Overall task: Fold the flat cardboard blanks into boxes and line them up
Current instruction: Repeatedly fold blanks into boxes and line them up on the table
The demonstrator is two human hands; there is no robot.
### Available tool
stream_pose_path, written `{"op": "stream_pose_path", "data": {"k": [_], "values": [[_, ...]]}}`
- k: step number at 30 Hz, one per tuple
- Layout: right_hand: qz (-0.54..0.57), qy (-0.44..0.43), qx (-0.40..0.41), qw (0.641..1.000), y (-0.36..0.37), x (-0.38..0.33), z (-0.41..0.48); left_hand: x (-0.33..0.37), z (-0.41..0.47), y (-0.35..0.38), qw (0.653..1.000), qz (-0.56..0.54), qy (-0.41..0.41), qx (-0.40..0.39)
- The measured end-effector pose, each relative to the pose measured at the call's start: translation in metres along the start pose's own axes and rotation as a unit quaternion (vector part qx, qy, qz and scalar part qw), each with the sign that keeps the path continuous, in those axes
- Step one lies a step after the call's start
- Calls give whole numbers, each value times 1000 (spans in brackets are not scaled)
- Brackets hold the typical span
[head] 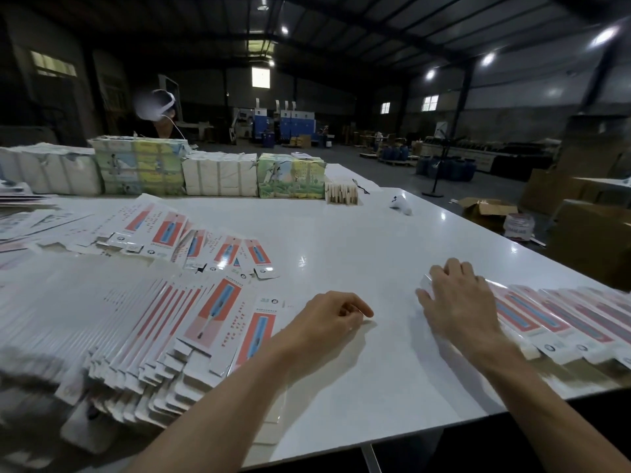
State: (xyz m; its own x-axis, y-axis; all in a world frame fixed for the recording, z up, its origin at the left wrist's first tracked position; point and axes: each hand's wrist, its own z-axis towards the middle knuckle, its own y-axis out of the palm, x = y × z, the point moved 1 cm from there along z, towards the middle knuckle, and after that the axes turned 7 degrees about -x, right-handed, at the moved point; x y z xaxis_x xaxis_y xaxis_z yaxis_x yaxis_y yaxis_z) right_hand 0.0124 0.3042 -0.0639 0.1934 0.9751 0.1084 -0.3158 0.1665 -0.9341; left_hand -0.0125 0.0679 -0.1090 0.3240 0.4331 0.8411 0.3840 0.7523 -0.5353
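Note:
A fanned stack of flat white-and-red cardboard blanks [164, 322] covers the left of the white table [358, 240]. More blanks [205, 247] lie scattered behind it. A row of folded boxes [560, 319] runs along the table's right front. My right hand [457, 302] lies with spread fingers on the leftmost box of that row, covering most of it. My left hand [334, 312] hovers just right of the blank stack, its fingers loosely curled and holding nothing.
Wrapped bundles of paper goods [218, 174] line the far edge of the table, with a person behind them. A small white object [401, 203] lies at the far right. Brown cartons [594, 240] stand on the floor to the right.

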Motion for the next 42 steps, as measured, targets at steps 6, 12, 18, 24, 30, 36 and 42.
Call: {"op": "stream_pose_path", "data": {"k": [6, 12, 18, 24, 30, 36, 42], "values": [[265, -64, 64, 960, 3, -84, 42, 3, 2, -5, 998, -38, 11, 52], [318, -49, 56, 945, 36, -98, 46, 12, 0, -13, 987, 44, 26, 154], [349, -40, 0, 936, 44, -87, 51, 37, -14, -58, 954, 231, -75, 176], [367, -63, -14, 928, 44, -92, 51, 38, -70, -126, 866, 369, -299, 160], [389, -76, -12, 918, 43, -92, 50, 21, -93, -143, 821, 411, -371, 137], [402, -77, -22, 912, 41, -91, 48, 22, -95, -146, 849, 375, -303, 214], [412, -77, -29, 907, 42, -91, 48, 29, -94, -149, 867, 362, -241, 243]]}}
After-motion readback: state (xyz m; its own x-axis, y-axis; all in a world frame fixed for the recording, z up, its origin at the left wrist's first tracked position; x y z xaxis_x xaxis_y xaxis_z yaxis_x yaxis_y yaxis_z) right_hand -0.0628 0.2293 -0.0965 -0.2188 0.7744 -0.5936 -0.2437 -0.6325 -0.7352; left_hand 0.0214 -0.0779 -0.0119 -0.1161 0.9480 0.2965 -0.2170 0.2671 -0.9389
